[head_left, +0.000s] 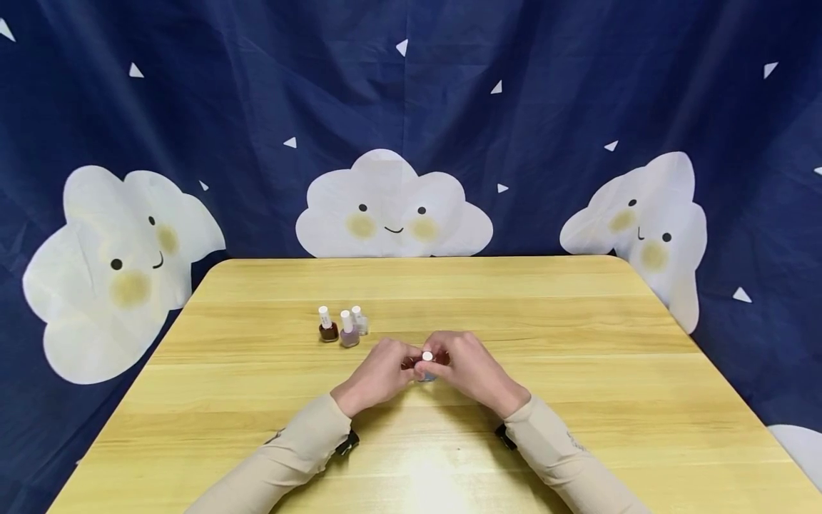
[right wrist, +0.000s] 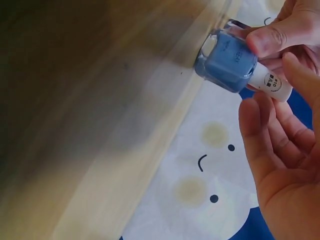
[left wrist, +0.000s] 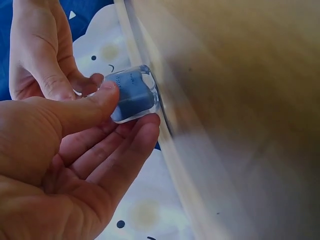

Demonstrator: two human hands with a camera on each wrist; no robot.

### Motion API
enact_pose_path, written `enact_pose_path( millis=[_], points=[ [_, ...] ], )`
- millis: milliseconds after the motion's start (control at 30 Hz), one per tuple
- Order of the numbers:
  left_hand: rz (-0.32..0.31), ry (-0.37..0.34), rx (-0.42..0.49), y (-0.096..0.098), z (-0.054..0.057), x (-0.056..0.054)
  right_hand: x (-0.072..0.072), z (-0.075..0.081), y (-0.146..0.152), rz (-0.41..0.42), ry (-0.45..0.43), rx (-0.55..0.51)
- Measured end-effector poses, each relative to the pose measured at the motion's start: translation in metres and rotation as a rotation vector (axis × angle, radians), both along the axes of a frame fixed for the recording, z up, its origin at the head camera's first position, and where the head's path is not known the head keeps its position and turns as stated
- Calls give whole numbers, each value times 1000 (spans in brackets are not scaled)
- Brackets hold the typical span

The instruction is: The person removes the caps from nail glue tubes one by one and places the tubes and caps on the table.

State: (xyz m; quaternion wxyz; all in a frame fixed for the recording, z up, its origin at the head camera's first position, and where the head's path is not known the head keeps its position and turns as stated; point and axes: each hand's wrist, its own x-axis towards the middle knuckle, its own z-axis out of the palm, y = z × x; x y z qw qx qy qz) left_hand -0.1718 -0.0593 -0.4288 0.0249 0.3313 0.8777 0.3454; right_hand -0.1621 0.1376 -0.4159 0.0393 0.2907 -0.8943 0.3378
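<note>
A blue nail polish bottle with a white cap is at the middle of the table, between both hands. The left hand pinches its glass body between thumb and fingers, plain in the left wrist view. On the other side, the right hand has thumb and fingers around the white cap; their exact contact is partly hidden. Dark red glass shows behind the hands in the head view, mostly covered by the fingers.
Left of the hands stand three more nail polish bottles: dark red, mauve and clear, all white-capped. The wooden table ends at a navy curtain with cloud faces.
</note>
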Motion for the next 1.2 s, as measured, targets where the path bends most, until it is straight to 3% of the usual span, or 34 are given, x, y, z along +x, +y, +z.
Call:
enact_pose_path(
  millis=[267,633,933,1200],
  points=[
    [-10,-91,34,-1,-1,0,0,-2,-1,-30,-17,-23],
    [2,-25,-38,2,3,1,0,1,0,15,48,-22],
    [-9,-50,-36,2,6,2,0,3,0,52,86,5],
    [5,-66,-37,0,5,3,2,5,1,68,31,0]
  ],
)
